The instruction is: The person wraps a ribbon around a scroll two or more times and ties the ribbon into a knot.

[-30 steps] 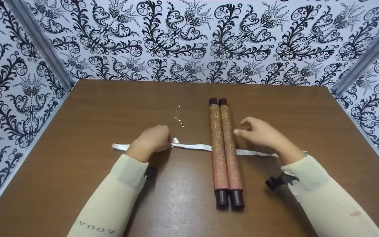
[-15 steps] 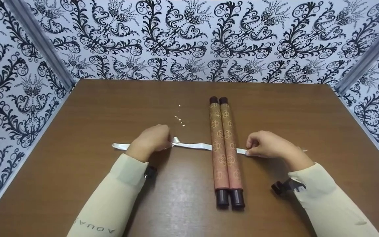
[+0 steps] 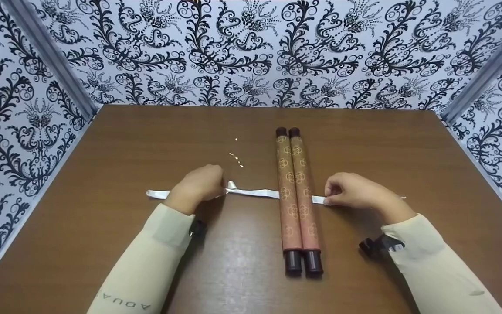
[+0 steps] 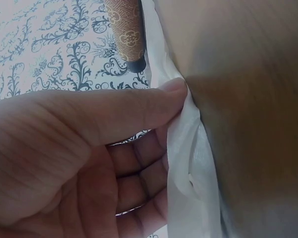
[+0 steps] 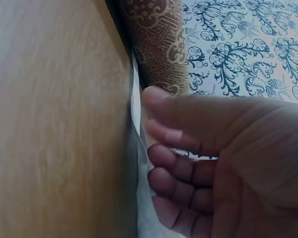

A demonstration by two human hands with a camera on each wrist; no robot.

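Note:
Two slim scroll-like rolls (image 3: 293,192), patterned in gold with dark end caps, lie side by side across a white ribbon (image 3: 255,193). The ribbon passes beneath them and runs out to both sides. To their left, my left hand (image 3: 201,185) pinches the ribbon; the left wrist view shows it bunched at the thumb tip (image 4: 175,90), with a fold below. Close on the right of the rolls, my right hand (image 3: 355,192) has thumb and forefinger at the ribbon (image 5: 135,106), other fingers curled. The right palm hides part of the ribbon in the head view.
Everything lies on a brown wooden table (image 3: 233,261). Small bright specks (image 3: 236,159) show on its surface, beyond the left hand. Walls (image 3: 251,52) with black-and-white scrollwork stand at the back and both sides. Each wrist carries a dark strap.
My right hand has come down from beside the rolls, towards me, onto the ribbon; it stays there over the last half second. The left hand has kept its place.

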